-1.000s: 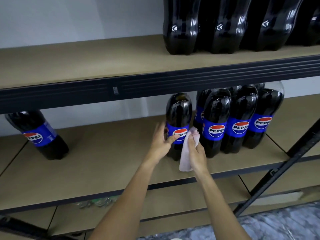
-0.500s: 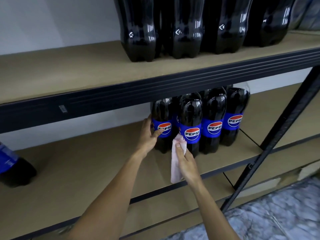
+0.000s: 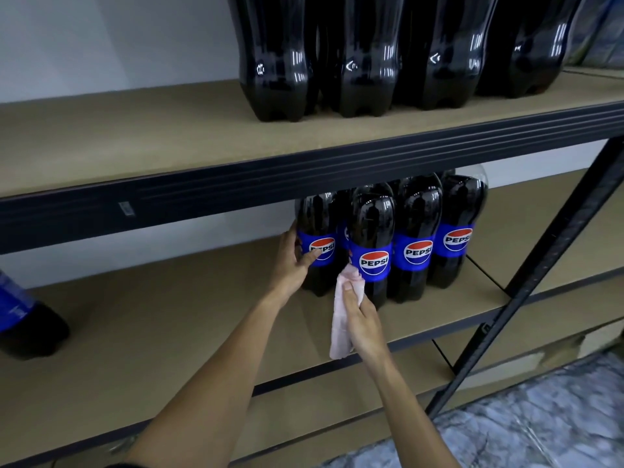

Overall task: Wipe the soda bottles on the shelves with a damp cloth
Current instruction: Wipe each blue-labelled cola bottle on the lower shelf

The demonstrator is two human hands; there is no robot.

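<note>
We look down along two bare forearms into a dark metal shelving unit with tan board shelves point(image 3: 169, 325). On the shelf above both hands stands a row of large clear plastic bottles point(image 3: 368, 62) filled with dark cola; only their lower halves show. On the shelf the hands reach into, a tight cluster of smaller plastic cola bottles with blue Pepsi labels point(image 3: 417, 238) stands upright, bodies touching, all full of dark drink. Far out to the left of the left hand, well apart from the cluster, a lone blue-labelled cola bottle point(image 3: 23, 319) sits at the frame edge. To the right of the right hand, a black metal brace point(image 3: 530, 275) slants down past the shelf fronts.

The left hand point(image 3: 290, 265) grips the leftmost bottle of the cluster point(image 3: 317, 217), with the fingers reaching round its left side and the thumb laid across the label. The right hand point(image 3: 363, 319), just below and beside the left, holds a pale pink cloth point(image 3: 341, 329), fingers curled round it and thumb on top. The cloth's upper end touches the lower left side of the front bottle point(image 3: 371, 231), at the label's edge. Its loose end hangs below the palm. Both arms stretch forward and slightly upward.
</note>
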